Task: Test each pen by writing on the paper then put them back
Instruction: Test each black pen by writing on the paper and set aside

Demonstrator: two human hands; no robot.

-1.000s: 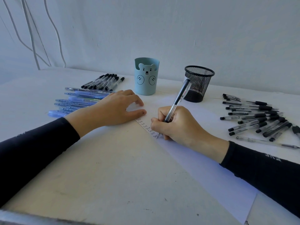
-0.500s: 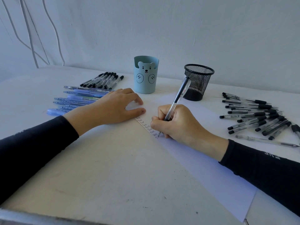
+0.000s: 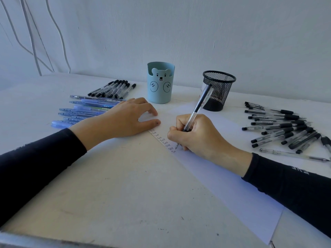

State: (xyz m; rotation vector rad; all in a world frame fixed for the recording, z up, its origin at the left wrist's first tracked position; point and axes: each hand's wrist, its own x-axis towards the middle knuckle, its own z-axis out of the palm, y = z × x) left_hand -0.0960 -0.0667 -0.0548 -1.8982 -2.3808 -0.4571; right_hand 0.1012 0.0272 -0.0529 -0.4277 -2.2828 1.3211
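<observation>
My right hand (image 3: 200, 136) grips a clear pen with black ink (image 3: 198, 106), its tip down on the white paper (image 3: 232, 190) at the end of a column of handwritten "Test" words (image 3: 162, 140). My left hand (image 3: 125, 120) rests on the paper's upper left corner, fingers spread and lightly bent, holding nothing. A heap of black pens (image 3: 281, 129) lies to the right. Blue pens (image 3: 84, 110) and a row of black-capped pens (image 3: 112, 89) lie to the left.
A light blue bear cup (image 3: 160, 83) and a black mesh cup (image 3: 217, 90) stand at the back centre, near the wall. One uncapped clear pen (image 3: 293, 154) lies apart at the right. The table's front edge (image 3: 53, 240) runs along the bottom left.
My right hand has shifted slightly as it writes another word at the bottom of the column. My left hand stays on the paper.
</observation>
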